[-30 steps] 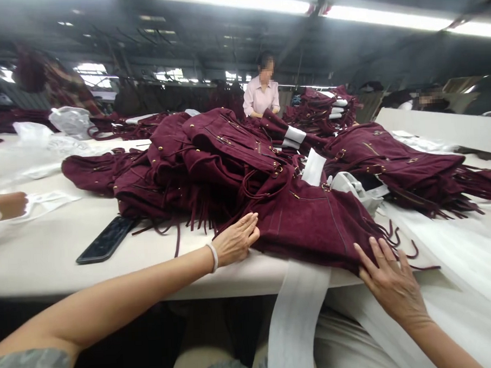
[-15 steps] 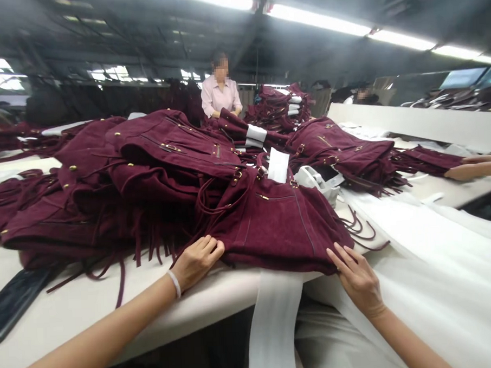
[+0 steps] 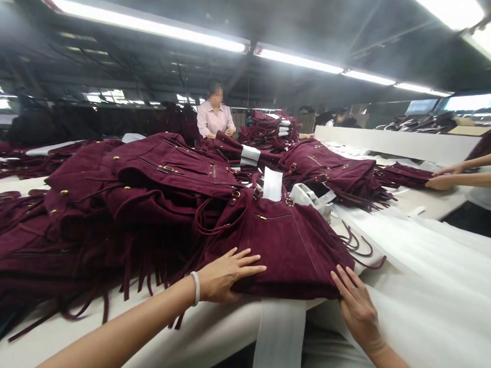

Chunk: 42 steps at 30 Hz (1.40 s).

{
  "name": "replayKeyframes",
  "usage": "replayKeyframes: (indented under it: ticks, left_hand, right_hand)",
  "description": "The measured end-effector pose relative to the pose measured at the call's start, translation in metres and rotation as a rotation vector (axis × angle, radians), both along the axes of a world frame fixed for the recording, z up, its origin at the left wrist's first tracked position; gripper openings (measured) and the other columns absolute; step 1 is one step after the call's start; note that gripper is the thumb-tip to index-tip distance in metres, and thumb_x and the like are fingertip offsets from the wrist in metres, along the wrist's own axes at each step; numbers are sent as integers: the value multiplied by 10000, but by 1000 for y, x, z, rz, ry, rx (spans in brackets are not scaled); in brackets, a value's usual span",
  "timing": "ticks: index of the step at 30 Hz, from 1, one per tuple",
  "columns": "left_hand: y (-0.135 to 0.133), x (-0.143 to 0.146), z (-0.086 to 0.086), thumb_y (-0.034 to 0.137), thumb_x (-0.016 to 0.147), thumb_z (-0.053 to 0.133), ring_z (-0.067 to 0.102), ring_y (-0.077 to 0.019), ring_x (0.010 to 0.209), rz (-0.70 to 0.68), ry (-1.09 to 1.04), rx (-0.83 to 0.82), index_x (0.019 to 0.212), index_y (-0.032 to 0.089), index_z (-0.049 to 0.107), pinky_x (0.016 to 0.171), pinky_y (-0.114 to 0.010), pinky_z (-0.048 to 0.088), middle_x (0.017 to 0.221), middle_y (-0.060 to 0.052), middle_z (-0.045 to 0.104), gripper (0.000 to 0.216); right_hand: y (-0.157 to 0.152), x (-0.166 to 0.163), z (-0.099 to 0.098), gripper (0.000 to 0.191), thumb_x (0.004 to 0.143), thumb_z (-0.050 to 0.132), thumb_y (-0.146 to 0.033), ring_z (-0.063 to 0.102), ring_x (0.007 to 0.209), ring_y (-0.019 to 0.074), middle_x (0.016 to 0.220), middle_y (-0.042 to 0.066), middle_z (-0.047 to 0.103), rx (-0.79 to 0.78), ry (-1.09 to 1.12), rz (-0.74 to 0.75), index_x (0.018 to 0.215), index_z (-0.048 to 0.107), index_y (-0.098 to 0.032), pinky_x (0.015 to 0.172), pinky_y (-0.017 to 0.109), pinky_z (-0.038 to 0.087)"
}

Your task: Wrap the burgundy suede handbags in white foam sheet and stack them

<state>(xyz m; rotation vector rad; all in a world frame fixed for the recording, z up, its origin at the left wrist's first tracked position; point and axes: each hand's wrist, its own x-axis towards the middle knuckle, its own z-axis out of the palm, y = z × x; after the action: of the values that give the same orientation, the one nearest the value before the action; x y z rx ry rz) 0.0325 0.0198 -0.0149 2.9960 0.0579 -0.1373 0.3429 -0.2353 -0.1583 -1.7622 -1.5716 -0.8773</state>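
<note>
My left hand (image 3: 235,275) lies open on the bag's (image 3: 268,242) lower left; my right hand (image 3: 359,306) rests straight-fingered at its lower right, pinching or not I can't tell, seemingly steadying it on the table (image 3: 219,326). Left of the bag lies a heap (image 3: 155,177); beyond, a co-worker (image 3: 215,119).

We can read no words, brands, numbers or signs anywhere in the frame; even on the white slip (image 3: 272,184) near its centre, we find nothing legible.
</note>
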Motion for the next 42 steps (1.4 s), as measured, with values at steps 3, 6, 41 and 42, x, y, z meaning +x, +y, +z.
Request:
replayKeyframes:
  ticks: [3, 6, 41, 42]
  left_hand:
    - [-6, -1, -17, 112, 776, 622, 223, -376, 1427, -10, -55, -34, 1466, 418, 292, 1102, -620, 253, 1550, -29, 315, 824]
    - [-10, -5, -27, 9, 814, 516, 254, -355, 1420, -30, -124, 9, 1440, 422, 351, 1109, -597, 268, 1532, -27, 351, 768]
    - [-29, 25, -40, 3, 673, 510, 233, -302, 1438, 218, -238, -193, 1488, 299, 246, 1098, -698, 149, 1508, -74, 390, 907]
    - [-30, 26, -40, -11, 657, 499, 254, -296, 1432, 219, -224, -188, 1472, 304, 289, 1095, -704, 144, 1494, -66, 415, 898]
  right_hand:
    - [-9, -9, 15, 663, 876, 413, -67, 393, 1347, 310, 1454, 65, 456, -89, -22, -23, 1499, 316, -273, 1090, 556, 343]
    - [-16, -17, 54, 657, 889, 494, -188, 407, 1334, 327, 1451, 127, 448, -271, -78, 30, 1510, 282, -204, 1120, 609, 233]
    - [27, -65, 6, 488, 891, 624, -234, 510, 1241, 332, 1305, 143, 581, 46, 135, 247, 1351, 468, -182, 1003, 581, 444]
    - [26, -62, 9, 487, 877, 653, -276, 530, 1210, 337, 1274, 143, 598, 25, 122, 254, 1325, 488, -180, 978, 572, 460]
